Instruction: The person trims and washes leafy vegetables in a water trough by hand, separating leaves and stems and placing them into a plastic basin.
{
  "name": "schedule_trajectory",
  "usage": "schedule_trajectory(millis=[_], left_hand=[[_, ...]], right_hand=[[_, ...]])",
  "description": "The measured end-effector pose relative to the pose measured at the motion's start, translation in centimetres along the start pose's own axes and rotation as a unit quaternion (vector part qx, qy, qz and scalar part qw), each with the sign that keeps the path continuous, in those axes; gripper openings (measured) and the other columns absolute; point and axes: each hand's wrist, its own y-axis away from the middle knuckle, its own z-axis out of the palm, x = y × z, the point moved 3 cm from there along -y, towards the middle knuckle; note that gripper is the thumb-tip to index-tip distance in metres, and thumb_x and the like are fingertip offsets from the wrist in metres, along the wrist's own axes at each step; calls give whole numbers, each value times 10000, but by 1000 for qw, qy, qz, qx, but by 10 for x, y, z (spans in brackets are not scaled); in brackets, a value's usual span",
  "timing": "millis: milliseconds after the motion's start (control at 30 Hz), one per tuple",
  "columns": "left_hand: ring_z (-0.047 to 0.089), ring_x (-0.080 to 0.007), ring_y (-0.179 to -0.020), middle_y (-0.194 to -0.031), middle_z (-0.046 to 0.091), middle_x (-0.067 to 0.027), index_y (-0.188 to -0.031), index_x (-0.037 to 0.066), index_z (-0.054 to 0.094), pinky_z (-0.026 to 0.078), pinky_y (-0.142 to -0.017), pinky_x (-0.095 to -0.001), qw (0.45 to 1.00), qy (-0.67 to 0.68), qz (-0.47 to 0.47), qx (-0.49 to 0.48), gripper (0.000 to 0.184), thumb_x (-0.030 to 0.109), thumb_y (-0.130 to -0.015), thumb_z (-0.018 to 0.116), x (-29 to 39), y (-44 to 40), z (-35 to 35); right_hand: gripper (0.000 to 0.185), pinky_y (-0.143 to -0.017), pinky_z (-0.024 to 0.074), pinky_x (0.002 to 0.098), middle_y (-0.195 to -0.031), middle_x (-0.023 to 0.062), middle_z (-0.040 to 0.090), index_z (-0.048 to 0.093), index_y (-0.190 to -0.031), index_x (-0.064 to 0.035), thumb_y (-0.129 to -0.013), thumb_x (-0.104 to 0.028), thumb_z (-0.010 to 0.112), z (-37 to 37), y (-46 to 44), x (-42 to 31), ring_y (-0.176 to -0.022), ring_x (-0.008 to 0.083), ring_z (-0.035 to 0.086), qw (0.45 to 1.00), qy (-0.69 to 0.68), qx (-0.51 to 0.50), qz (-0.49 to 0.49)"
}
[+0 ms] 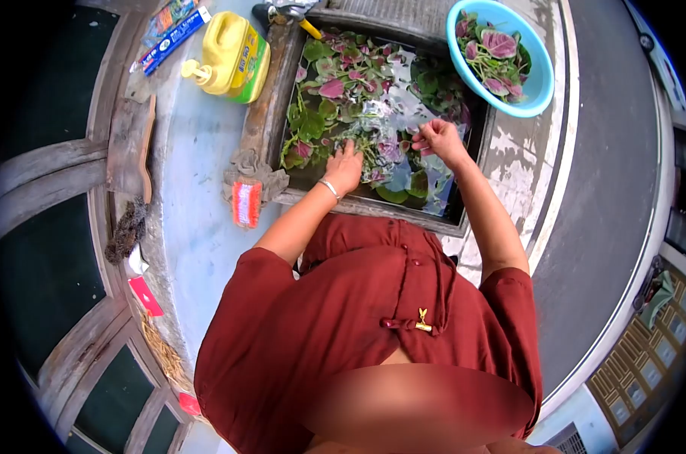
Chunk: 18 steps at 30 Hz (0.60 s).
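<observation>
Green and purple leafy vegetables [331,89] float in the water of a dark rectangular sink [452,225] in front of me. My left hand [343,166], with a bracelet at the wrist, reaches palm down into the leaves near the sink's front side. Its fingers are apart, their tips partly hidden among stems. My right hand [439,141] hovers over the right part of the water, thumb and fingers pinched together. Whatever lies between those fingers is too small to make out; purple leaves show just below. More of the same leaves [498,45] fill a light blue basin [538,100].
The basin stands at the sink's far right corner. To the left are a yellow pump jug [233,57], a red scrub brush [246,203], a grey rag [256,170] and a blue box [175,41]. A yellow-handled tool [310,29] lies at the back edge.
</observation>
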Motion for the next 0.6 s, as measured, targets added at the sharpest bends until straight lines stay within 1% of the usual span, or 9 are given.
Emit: schedule_trajectory(millis=[33, 133, 200, 300, 333, 367, 433, 467, 600], left_hand=[[448, -403, -1142, -1360, 323, -241, -1190, 42, 479, 387, -956, -427, 999, 29, -11, 27, 411, 131, -794, 544, -15, 0, 6], [467, -403, -1118, -1306, 373, -274, -1196, 18, 482, 414, -926, -402, 998, 56, -25, 25, 423, 140, -798, 557, -52, 4, 15], [554, -360, -990, -1193, 491, -249, -1162, 19, 533, 459, -849, -383, 984, 108, 30, 140, 388, 164, -805, 575, -70, 6, 21], [598, -284, -821, -1033, 589, -193, -1104, 15, 583, 486, -765, -340, 952, 267, -57, 135, 338, 172, -804, 589, -89, 9, 15], [580, -186, -712, -921, 625, -95, -1077, 24, 605, 487, -704, -280, 934, 313, -79, 152, 289, 147, -817, 573, -92, 12, 13], [580, -186, -712, -921, 625, -95, -1077, 24, 605, 487, -704, -280, 935, 309, -85, 154, 289, 147, -817, 573, -97, 12, 15], [574, -120, -733, -920, 614, -29, -1095, 39, 596, 483, -683, -243, 858, 476, -150, 117, 270, 112, -841, 540, -104, 12, 16], [580, -89, -739, -906, 604, 7, -1097, 56, 587, 481, -675, -223, 808, 554, -172, 105, 240, 115, -877, 511, -103, 13, 20], [588, -69, -798, -916, 599, 6, -1062, 69, 585, 486, -677, -219, 775, 589, -207, 93, 193, 146, -907, 500, -99, 11, 15]], right_hand=[[208, -502, 511, 255, -807, 75, 639, 545, -868, -18, -910, -219, 509, 12, -9, 19, -678, 144, 651, 1000, -7, -12, 11], [229, -619, 537, 325, -883, 130, 650, 561, -963, 0, -865, -208, 555, 40, -42, 67, -780, 225, 657, 999, 44, -8, 12], [336, -752, 504, 350, -947, 165, 643, 537, -1073, 15, -817, -195, 591, 47, -62, 87, -876, 251, 630, 953, 256, 132, -88], [415, -823, 465, 353, -981, 190, 630, 514, -1125, 22, -783, -190, 615, 62, -75, 97, -914, 287, 612, 904, 331, 230, -141], [384, -803, 465, 337, -998, 176, 631, 555, -1075, 13, -774, -208, 645, 64, -73, 88, -884, 258, 611, 926, 339, 162, -33], [384, -803, 465, 337, -998, 176, 631, 555, -1075, 13, -774, -208, 645, 64, -79, 98, -884, 258, 611, 928, 336, 156, -35], [314, -723, 461, 298, -891, 109, 649, 608, -969, 2, -757, -218, 682, 71, -79, 103, -780, 178, 593, 975, 219, -4, -30], [201, -643, 432, 252, -777, 19, 629, 636, -854, -13, -768, -188, 685, 68, -76, 110, -688, 93, 530, 980, 188, -59, 19], [162, -613, 429, 267, -744, -5, 633, 654, -814, -46, -767, -198, 682, 30, -71, 148, -641, 81, 529, 992, 95, -74, 21]])
